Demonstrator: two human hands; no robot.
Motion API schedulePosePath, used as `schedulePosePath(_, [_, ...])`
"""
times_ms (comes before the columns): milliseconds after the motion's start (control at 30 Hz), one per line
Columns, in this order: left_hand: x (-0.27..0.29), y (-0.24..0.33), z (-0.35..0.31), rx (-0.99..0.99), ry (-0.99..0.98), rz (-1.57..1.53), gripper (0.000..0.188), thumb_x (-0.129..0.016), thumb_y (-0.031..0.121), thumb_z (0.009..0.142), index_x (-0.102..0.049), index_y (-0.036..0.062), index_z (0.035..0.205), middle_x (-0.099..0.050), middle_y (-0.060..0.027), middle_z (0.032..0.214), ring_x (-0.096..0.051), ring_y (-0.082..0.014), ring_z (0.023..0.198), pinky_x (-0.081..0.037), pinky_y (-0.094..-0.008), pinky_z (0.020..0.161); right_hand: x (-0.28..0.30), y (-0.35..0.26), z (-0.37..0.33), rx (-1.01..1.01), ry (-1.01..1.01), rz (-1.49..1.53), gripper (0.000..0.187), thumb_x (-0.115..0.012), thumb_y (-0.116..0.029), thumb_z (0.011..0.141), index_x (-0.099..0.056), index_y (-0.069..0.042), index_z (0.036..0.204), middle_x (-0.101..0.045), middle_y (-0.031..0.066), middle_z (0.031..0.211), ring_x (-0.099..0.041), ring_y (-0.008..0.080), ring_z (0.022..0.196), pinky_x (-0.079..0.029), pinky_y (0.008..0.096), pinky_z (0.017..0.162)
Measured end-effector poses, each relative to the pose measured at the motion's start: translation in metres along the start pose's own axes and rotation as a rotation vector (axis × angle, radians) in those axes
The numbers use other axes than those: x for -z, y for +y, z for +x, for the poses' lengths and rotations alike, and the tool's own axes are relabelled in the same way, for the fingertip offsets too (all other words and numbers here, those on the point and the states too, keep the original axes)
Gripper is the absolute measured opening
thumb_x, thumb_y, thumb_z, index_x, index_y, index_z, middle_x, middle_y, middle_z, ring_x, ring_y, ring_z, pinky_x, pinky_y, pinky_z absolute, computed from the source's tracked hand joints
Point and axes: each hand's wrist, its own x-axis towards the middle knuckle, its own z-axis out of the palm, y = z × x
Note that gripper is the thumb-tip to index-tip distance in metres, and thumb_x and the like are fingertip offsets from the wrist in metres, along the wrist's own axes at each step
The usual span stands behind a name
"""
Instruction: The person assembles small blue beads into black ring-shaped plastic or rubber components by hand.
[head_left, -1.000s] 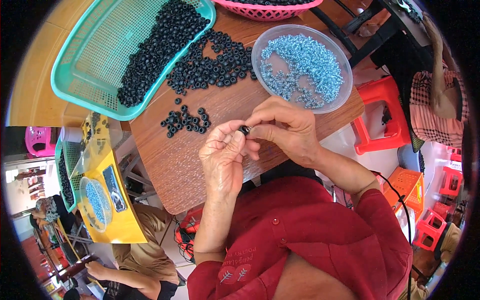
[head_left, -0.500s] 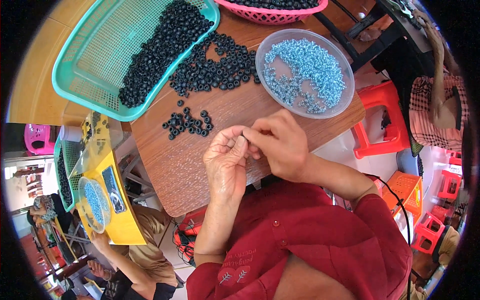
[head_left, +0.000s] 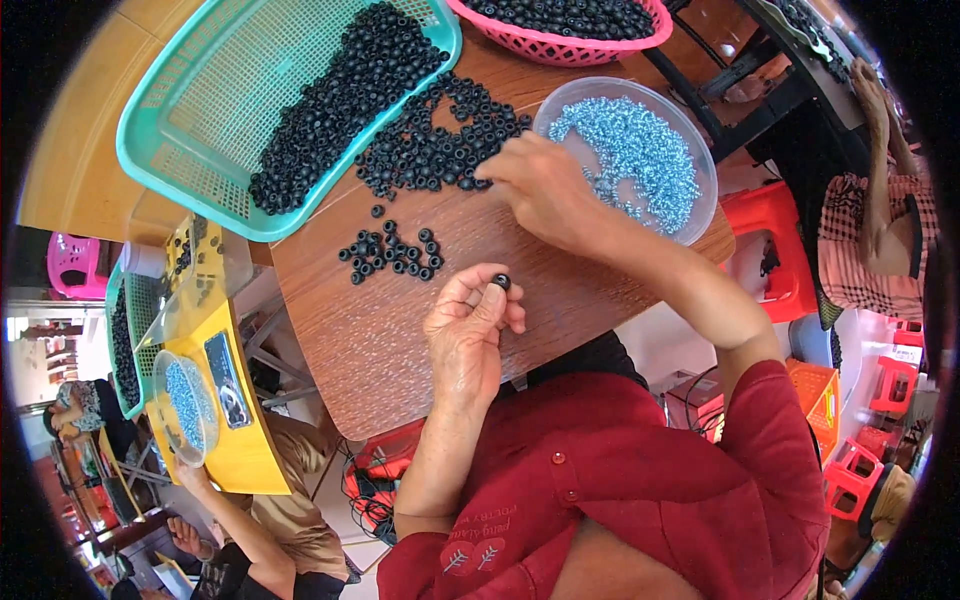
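Observation:
My left hand (head_left: 470, 318) is above the near part of the table, pinching a round black bead (head_left: 502, 281) between thumb and forefinger. My right hand (head_left: 548, 188) reaches forward, its bent fingertips at the right edge of a spread of loose black beads (head_left: 440, 150). Whatever those fingertips grip is too small to tell apart from the beads. To the right of that hand sits a clear round tub (head_left: 703, 205) of tiny light blue beads (head_left: 640, 140). Several more black beads (head_left: 395, 250) lie in a small separate group, forward and left of my left hand.
A turquoise mesh basket (head_left: 185, 130) heaped with black beads stands at the far left. Behind the tub is a pink basket (head_left: 570, 45) of black beads. A co-worker's arm (head_left: 235, 520) is by a yellow table (head_left: 255, 455) at left. A red stool (head_left: 770, 250) stands at right.
My hands were together over the table. The right has moved forward and left to the black beads, while the left stays back, its black bead now in plain sight.

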Motion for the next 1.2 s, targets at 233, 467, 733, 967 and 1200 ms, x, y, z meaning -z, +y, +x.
schedulePosePath(233, [0.014,-0.001,0.002,0.076,0.026,-0.012,0.017,-0.061,0.005,0.088,-0.06,-0.0017,0.103,-0.064,-0.0106,0.086,-0.059,-0.0138,0.066,-0.047,-0.0248,0.059,-0.04,0.004,0.039,0.16,-0.132,-0.12,0.017,-0.063,-0.001,0.069,-0.068,-0.006,0.084,-0.057,0.0109,0.076,-0.053,0.03,0.079,-0.045,0.0404,0.066])
schedulePosePath(467, [0.018,-0.002,0.002,0.119,0.001,-0.05,0.017,-0.061,0.005,0.088,-0.06,-0.0023,0.103,-0.065,-0.0104,0.084,-0.059,-0.0134,0.065,-0.047,-0.0247,0.058,-0.062,0.003,0.045,0.326,-0.142,-0.217,0.008,-0.059,-0.001,0.062,-0.063,-0.004,0.069,-0.053,0.0118,0.073,-0.052,0.0288,0.076,-0.044,0.0394,0.063])
schedulePosePath(733, [0.023,-0.002,0.002,0.093,-0.003,-0.067,0.016,-0.061,0.004,0.088,-0.061,-0.0024,0.103,-0.065,-0.0114,0.085,-0.059,-0.0137,0.065,-0.047,-0.0245,0.058,-0.062,-0.006,0.052,0.276,-0.193,-0.216,0.005,-0.06,-0.002,0.062,-0.062,-0.003,0.067,-0.054,0.0121,0.073,-0.052,0.0283,0.076,-0.045,0.0389,0.063])
schedulePosePath(967, [0.027,-0.005,0.002,0.07,-0.003,-0.085,0.017,-0.061,0.004,0.088,-0.061,-0.0024,0.103,-0.065,-0.0118,0.086,-0.059,-0.014,0.066,-0.048,-0.0248,0.058,-0.086,-0.006,0.062,0.436,-0.159,-0.272,0.007,-0.063,-0.005,0.06,-0.062,-0.003,0.066,-0.053,0.0111,0.072,-0.052,0.0283,0.077,-0.044,0.039,0.065])
schedulePosePath(1200, [0.029,-0.005,0.001,0.072,0.004,-0.075,0.019,-0.06,0.006,0.088,-0.059,-0.0041,0.104,-0.064,-0.0142,0.085,-0.06,-0.0176,0.066,-0.048,-0.0292,0.06,-0.072,-0.012,0.058,0.488,-0.155,-0.237,0.011,-0.064,-0.007,0.063,-0.059,-0.002,0.071,-0.053,0.0103,0.072,-0.051,0.0281,0.075,-0.044,0.0374,0.066])
